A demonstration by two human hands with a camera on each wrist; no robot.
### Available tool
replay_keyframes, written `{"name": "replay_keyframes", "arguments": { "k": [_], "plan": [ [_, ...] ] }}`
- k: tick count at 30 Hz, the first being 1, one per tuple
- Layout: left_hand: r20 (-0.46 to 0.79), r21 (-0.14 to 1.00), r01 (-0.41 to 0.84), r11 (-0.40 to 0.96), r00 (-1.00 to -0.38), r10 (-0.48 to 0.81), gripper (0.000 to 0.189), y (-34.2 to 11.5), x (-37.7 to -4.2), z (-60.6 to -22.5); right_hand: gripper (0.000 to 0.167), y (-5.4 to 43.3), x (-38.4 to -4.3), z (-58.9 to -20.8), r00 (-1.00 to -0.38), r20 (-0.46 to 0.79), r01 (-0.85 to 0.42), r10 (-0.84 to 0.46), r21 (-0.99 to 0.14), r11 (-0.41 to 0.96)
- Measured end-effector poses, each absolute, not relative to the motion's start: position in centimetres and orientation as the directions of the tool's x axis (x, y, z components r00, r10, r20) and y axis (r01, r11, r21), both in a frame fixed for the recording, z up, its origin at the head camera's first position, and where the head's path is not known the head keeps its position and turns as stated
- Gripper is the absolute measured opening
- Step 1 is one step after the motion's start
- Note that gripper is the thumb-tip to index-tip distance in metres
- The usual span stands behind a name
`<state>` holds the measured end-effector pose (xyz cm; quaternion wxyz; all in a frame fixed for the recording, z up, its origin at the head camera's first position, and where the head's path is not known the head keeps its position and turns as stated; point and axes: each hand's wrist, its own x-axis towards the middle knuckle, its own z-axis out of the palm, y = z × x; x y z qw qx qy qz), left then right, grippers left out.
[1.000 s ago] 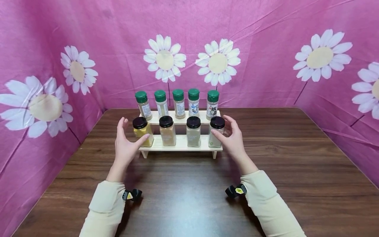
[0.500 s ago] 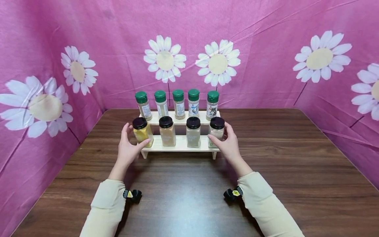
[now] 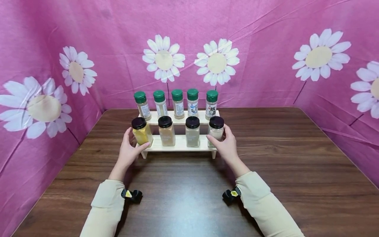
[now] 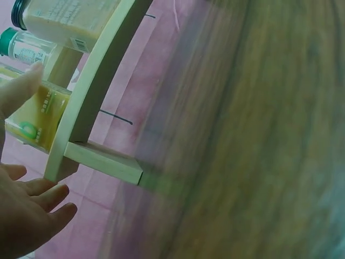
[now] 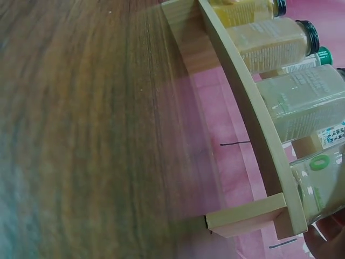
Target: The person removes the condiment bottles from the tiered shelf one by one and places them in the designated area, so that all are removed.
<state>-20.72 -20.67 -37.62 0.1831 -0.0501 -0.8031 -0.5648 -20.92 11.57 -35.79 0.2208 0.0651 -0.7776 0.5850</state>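
Note:
My left hand is around the yellow spice jar at the left end of the lower shelf. Its thumb crosses the jar's front; in the left wrist view the lower fingers are spread, apart from the glass. At the opposite end, my right hand holds a pale spice jar, thumb across the front and fingers along the outer side. That thumb is out of the right wrist view. Both black-lidded jars stand upright on the two-tier wooden rack.
Between the hands stand a tan jar and a grey-green jar. Several green-capped shakers line the upper shelf. The rack stands on a brown wooden table, before a pink flowered cloth.
Both hands have moved inward toward the end jars. The right hand's fingers have closed around the pale jar, and the left hand has come nearer the yellow one. The jars have stayed in place.

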Motion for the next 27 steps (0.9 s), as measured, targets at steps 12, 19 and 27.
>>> {"name": "replay_keyframes", "arguments": {
  "k": [12, 19, 27],
  "plan": [
    [0.225, 0.941, 0.188, 0.282, -0.969, -0.103, 0.074, -19.9, -19.8, -37.0, 0.055, 11.5, -21.1, -35.9, -0.874, 0.452, -0.375, 0.179, -0.861, 0.344],
    [0.177, 0.946, 0.148, 0.287, -0.981, -0.078, 0.069, -19.3, -19.5, -36.7, 0.055, 11.7, -21.2, -35.9, -0.874, 0.451, -0.369, 0.18, -0.859, 0.355],
    [0.134, 0.955, 0.109, 0.275, -0.988, -0.072, 0.069, -20.2, -20.2, -38.3, 0.053, 11.6, -21.0, -35.9, -0.874, 0.453, -0.369, 0.176, -0.854, 0.366]
  ]
}}
